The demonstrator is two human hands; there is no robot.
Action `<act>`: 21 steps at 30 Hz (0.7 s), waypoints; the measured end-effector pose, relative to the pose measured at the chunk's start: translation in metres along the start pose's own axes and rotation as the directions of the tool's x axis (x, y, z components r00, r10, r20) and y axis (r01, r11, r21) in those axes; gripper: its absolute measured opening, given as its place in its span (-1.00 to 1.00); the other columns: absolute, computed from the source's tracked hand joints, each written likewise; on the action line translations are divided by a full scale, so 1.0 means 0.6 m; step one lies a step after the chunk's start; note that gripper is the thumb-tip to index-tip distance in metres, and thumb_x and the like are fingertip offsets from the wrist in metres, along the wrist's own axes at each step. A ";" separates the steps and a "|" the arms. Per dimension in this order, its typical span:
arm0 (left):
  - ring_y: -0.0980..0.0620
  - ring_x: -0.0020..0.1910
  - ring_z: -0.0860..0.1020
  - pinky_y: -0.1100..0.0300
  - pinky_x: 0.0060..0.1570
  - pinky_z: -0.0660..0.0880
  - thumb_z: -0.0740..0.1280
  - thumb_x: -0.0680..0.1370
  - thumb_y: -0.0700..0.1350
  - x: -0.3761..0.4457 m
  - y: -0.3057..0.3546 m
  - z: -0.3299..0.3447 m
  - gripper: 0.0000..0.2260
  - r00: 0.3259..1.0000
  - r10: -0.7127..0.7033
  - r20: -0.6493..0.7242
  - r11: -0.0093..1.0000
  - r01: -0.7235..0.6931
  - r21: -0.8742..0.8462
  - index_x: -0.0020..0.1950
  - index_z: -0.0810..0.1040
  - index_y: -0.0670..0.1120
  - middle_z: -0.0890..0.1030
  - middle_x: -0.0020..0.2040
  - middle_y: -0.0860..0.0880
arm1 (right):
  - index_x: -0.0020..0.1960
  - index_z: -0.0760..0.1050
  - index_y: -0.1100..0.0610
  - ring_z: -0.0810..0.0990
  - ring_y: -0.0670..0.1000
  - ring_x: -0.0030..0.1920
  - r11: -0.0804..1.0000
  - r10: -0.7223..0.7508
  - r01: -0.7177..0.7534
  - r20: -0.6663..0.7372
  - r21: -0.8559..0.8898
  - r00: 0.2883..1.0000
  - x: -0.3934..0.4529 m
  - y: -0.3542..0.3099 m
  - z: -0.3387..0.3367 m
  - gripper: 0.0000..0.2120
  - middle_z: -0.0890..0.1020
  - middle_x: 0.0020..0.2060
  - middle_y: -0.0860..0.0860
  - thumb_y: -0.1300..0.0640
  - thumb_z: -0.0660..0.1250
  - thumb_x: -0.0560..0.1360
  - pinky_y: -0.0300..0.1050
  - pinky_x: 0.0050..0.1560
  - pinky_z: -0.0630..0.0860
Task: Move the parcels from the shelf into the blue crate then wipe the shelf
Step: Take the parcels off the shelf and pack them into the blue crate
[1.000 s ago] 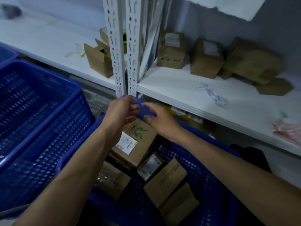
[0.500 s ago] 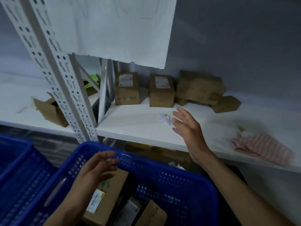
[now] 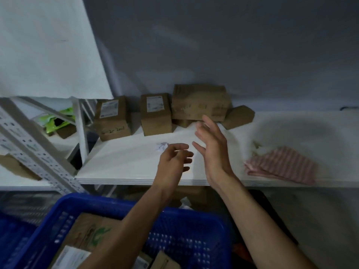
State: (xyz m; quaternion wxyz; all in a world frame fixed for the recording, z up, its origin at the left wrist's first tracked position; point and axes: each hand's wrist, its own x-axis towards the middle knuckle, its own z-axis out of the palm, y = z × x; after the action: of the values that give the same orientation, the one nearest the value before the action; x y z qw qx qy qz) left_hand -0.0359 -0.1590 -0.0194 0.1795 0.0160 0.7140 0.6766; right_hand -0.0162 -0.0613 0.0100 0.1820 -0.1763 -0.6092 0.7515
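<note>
Both empty, fingers apart: left hand (image 3: 172,162) and right hand (image 3: 212,150) over shelf (image 3: 126,164), near brown parcels (image 3: 155,113).

We note white shelf (image 3: 126,164): brown parcels (image 3: 155,113) along back wall, crumpled paper scrap (image 3: 161,146) mid-board, pink striped cloth (image 3: 281,166) at rt.

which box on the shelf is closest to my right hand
The large box stacked on a smaller one, third from the left; your right hand reaches just below it.
</note>
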 end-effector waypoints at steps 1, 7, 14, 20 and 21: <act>-0.03 0.11 0.61 0.06 0.16 0.56 0.19 0.66 -0.15 0.010 -0.002 0.021 -0.79 1.000 0.015 0.016 0.999 -0.015 0.039 0.25 0.52 -0.07 0.64 0.12 -0.08 | 0.46 0.35 -0.01 0.44 -0.04 0.36 1.000 0.003 -0.003 -0.010 0.010 1.000 0.003 -0.003 -0.008 -0.58 0.45 0.40 -0.04 0.10 0.24 0.61 0.07 0.42 0.38; -0.11 -0.04 0.59 0.10 -0.10 0.54 0.21 0.63 -0.24 0.083 -0.041 0.108 -0.85 0.980 0.115 0.163 0.916 -0.168 0.364 0.15 0.52 -0.18 0.63 -0.01 -0.13 | 0.43 0.40 0.03 0.47 0.01 0.36 0.975 0.147 -0.111 -0.181 0.194 0.972 0.030 -0.010 -0.065 -0.59 0.50 0.32 -0.07 0.11 0.28 0.59 0.10 0.40 0.40; -0.24 -0.02 0.57 -0.10 -0.01 0.54 0.27 0.56 -0.12 0.227 -0.088 0.208 -0.75 0.833 0.206 0.513 0.293 -0.553 0.780 0.12 0.60 -0.25 0.62 0.02 -0.21 | 0.05 0.59 0.04 0.64 0.01 0.13 0.958 0.207 -0.139 -0.268 0.250 0.941 0.043 -0.008 -0.169 -0.83 0.66 0.08 0.01 0.26 0.36 0.53 0.05 0.21 0.58; -0.21 0.48 0.17 0.01 0.43 0.25 0.26 0.56 -0.05 0.336 -0.069 0.324 -0.40 0.842 0.223 0.491 0.070 -0.517 0.853 0.56 0.15 -0.14 0.16 0.53 -0.22 | -0.13 0.57 0.18 0.64 0.18 0.02 0.887 0.422 -0.272 -0.417 0.373 0.805 0.064 0.001 -0.255 -0.83 0.64 0.01 0.19 0.43 0.34 0.48 0.11 0.10 0.59; -0.21 0.49 0.17 0.00 0.45 0.20 0.28 0.54 -0.06 0.357 -0.070 0.353 -0.37 0.824 0.266 0.500 0.036 -0.527 0.849 0.56 0.14 -0.13 0.16 0.53 -0.22 | -0.14 0.57 0.19 0.64 0.17 -0.02 0.883 0.444 -0.299 -0.438 0.363 0.782 0.072 0.009 -0.269 -0.83 0.65 0.00 0.19 0.44 0.36 0.46 0.09 0.07 0.60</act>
State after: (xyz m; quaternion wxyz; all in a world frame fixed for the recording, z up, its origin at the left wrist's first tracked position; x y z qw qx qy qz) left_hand -0.1682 0.0977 -0.1150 0.0025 0.3936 0.9161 0.0762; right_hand 0.0247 0.0963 -0.0285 0.2056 -0.4590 -0.3819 0.7754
